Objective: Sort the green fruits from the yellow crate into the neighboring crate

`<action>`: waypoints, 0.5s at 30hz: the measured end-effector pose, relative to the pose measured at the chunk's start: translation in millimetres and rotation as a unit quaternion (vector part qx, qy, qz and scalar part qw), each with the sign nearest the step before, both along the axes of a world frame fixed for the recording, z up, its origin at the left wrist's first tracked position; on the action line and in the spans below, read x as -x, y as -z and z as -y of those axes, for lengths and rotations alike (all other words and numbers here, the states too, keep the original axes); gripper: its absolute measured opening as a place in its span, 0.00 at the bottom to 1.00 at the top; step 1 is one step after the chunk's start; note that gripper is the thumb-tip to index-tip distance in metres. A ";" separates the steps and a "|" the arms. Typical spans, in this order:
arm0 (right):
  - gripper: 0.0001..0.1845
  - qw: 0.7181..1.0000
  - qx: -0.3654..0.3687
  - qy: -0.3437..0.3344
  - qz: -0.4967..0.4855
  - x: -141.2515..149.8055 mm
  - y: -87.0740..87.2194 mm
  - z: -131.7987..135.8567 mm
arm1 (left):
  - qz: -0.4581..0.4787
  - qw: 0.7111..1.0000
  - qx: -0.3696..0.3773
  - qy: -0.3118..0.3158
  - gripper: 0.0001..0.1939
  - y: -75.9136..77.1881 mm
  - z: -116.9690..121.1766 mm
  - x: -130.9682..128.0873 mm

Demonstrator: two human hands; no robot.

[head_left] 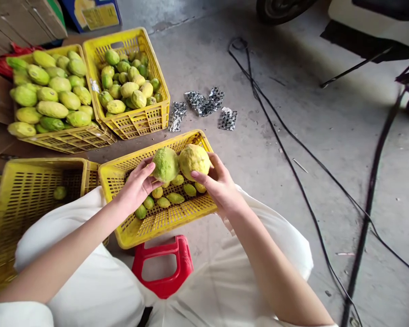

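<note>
My left hand (pixel 136 185) grips a round green fruit (pixel 165 164), fingers curled round its left side. My right hand (pixel 217 180) holds a yellower round fruit (pixel 194 160) beside it; the two fruits touch. Both hang over a yellow plastic crate (pixel 157 225) on the floor in front of my knees, which has several small green and yellow fruits (pixel 175 198) lying on its bottom.
Two yellow crates heaped with fruit stand at the back left, one (pixel 71 138) with large fruit, one (pixel 139 120) with smaller. Another yellow crate (pixel 23 204) at left holds one fruit. A red stool (pixel 163 263) sits between my legs. Black cables (pixel 303 181) and foil wrappers (pixel 204 104) lie on the concrete floor.
</note>
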State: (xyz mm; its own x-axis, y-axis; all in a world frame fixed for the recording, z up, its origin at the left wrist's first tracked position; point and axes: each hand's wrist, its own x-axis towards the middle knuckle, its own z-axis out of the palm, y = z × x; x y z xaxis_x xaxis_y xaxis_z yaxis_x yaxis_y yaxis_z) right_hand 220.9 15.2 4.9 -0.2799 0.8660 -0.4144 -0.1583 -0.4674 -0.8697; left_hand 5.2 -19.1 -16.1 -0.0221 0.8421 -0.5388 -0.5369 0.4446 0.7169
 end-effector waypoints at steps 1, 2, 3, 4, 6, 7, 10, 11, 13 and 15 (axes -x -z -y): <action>0.33 1.000 -0.007 0.002 0.000 0.5 0.6 -0.6 | -0.002 1.000 0.000 -0.005 0.24 1.3 -0.8 -0.3; 0.33 1.000 -0.015 0.005 0.005 1.0 1.3 -1.4 | -0.004 1.000 0.001 -0.012 0.25 2.6 -1.4 -0.6; 0.34 1.000 -0.023 0.006 0.012 1.3 2.3 -2.5 | -0.004 1.000 0.001 -0.019 0.25 3.9 -1.9 -0.9; 0.35 0.999 -0.031 0.004 0.022 1.6 3.2 -3.8 | -0.002 1.000 0.002 -0.026 0.25 5.1 -2.3 -1.1; 0.37 0.998 -0.054 -0.001 0.038 1.6 5.3 -6.9 | 0.007 0.999 0.010 -0.040 0.22 6.5 -2.7 -1.7; 0.39 0.997 -0.068 -0.006 0.043 1.4 6.3 -8.4 | 0.016 0.999 0.020 -0.048 0.20 6.6 -2.8 -2.0; 0.42 0.993 -0.100 -0.025 0.052 0.3 9.1 -12.2 | 0.052 0.995 0.060 -0.068 0.19 4.2 -3.1 -3.3; 0.42 0.993 -0.100 -0.033 0.052 0.0 10.0 -13.0 | 0.064 0.993 0.070 -0.071 0.21 2.9 -3.3 -3.8; 0.42 0.994 -0.088 -0.044 0.046 0.1 12.0 -14.0 | 0.083 0.991 0.080 -0.072 0.23 0.8 -3.8 -4.8; 0.43 0.995 -0.080 -0.045 0.041 1.3 14.2 -14.5 | 0.092 0.991 0.075 -0.064 0.23 0.0 -4.1 -5.5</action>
